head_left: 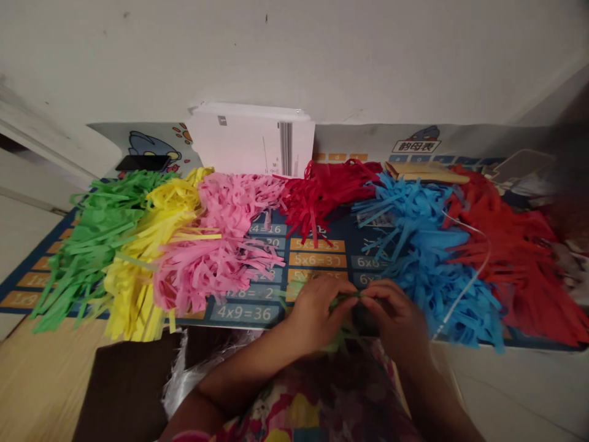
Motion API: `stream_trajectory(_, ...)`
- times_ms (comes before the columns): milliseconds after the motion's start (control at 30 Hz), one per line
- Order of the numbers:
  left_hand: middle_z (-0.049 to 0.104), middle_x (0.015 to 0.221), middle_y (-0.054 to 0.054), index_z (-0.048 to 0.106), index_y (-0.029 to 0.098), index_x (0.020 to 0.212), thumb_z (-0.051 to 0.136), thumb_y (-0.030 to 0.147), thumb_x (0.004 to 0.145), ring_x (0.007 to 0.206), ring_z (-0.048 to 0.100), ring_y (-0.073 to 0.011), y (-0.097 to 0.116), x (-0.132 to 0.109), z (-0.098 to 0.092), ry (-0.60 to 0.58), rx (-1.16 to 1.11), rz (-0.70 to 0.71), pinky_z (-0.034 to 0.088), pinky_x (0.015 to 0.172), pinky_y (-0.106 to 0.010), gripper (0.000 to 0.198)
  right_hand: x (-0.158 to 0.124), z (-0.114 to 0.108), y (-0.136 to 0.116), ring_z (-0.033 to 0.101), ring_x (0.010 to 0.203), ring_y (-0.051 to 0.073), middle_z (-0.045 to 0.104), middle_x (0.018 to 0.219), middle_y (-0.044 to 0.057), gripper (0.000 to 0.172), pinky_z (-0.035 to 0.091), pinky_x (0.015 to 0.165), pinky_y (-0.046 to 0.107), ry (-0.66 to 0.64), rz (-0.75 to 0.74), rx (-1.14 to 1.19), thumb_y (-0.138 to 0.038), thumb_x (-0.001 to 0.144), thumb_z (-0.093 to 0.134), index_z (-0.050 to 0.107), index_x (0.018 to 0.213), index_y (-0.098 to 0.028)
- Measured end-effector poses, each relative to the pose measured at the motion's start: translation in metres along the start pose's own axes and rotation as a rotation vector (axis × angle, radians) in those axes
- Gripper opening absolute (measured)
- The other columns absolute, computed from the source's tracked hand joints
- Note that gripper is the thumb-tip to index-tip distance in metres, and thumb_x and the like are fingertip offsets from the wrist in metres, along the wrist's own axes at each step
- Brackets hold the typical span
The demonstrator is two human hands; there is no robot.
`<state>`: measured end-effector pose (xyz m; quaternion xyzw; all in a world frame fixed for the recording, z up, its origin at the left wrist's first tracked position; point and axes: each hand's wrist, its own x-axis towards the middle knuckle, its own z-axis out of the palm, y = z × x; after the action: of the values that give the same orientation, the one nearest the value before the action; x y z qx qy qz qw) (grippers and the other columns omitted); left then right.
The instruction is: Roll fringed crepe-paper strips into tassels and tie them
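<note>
At the front edge of the table, my left hand (317, 310) and my right hand (399, 316) meet, fingertips nearly touching. Both pinch a thin twisted part of a green paper tassel (339, 339). Its pale green strands hang below the hands, blurred and partly hidden by the fingers. Pink fringed paper tassels (207, 270) lie left of my left hand. Close to my right hand is a pile of blue fringed paper tassels (453, 282). A dark red tassel (324, 193) lies farther back between them.
Yellow tassels (142, 264) and green tassels (99, 239) lie at the left, red tassels (519, 264) at the right. A white box (253, 141) stands against the wall. A dark phone-like slab (142, 162) is back left. A white cord (473, 276) crosses the blue pile.
</note>
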<state>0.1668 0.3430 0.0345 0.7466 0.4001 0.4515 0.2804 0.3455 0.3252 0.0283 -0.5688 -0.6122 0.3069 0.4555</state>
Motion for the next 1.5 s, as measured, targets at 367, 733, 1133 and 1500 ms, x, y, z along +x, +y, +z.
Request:
stream_trajectory(367, 0.073, 0.099, -0.009, 0.063, 0.018, 0.106, 0.060, 0.024, 0.093, 0.092, 0.069, -0.0209, 0.002, 0.002, -0.009, -0.110, 0.037, 0.042, 0.053, 0.082, -0.033, 0.015, -0.001, -0.002, -0.001, 0.070, 0.074, 0.017, 0.075, 0.080, 0.000, 0.010, 0.056, 0.070, 0.027, -0.057, 0.008, 0.049, -0.029, 0.086, 0.067, 0.075, 0.080, -0.027)
stream_trajectory(733, 0.077, 0.096, -0.006, 0.070, 0.019, 0.098, 0.066, 0.020, 0.093, 0.092, 0.071, -0.0178, -0.004, 0.009, -0.002, -0.029, 0.017, 0.220, 0.057, 0.084, -0.032, 0.006, -0.004, -0.010, -0.004, 0.073, 0.082, 0.017, 0.077, 0.088, 0.000, 0.011, 0.058, 0.075, 0.027, -0.027, -0.093, -0.031, -0.026, 0.091, 0.063, 0.073, 0.086, -0.027)
stream_trajectory(1133, 0.078, 0.094, -0.003, 0.069, 0.022, 0.102, 0.066, 0.015, 0.091, 0.088, 0.073, -0.0155, -0.006, 0.012, 0.007, -0.013, 0.058, 0.262, 0.054, 0.098, -0.038, 0.013, -0.007, -0.011, -0.003, 0.074, 0.081, 0.020, 0.078, 0.088, 0.001, 0.012, 0.060, 0.074, 0.032, 0.020, -0.112, -0.124, -0.028, 0.091, 0.063, 0.075, 0.089, -0.028)
stream_trajectory(1500, 0.073, 0.082, -0.002, 0.072, 0.021, 0.089, 0.069, 0.017, 0.089, 0.073, 0.072, -0.0130, -0.005, 0.020, -0.007, -0.126, -0.005, 0.147, 0.057, 0.066, -0.019, 0.005, 0.112, -0.129, 0.044, 0.065, 0.094, 0.023, 0.074, 0.097, 0.008, 0.014, 0.047, 0.088, 0.038, 0.282, -0.135, -0.741, -0.032, 0.088, 0.069, 0.077, 0.091, -0.021)
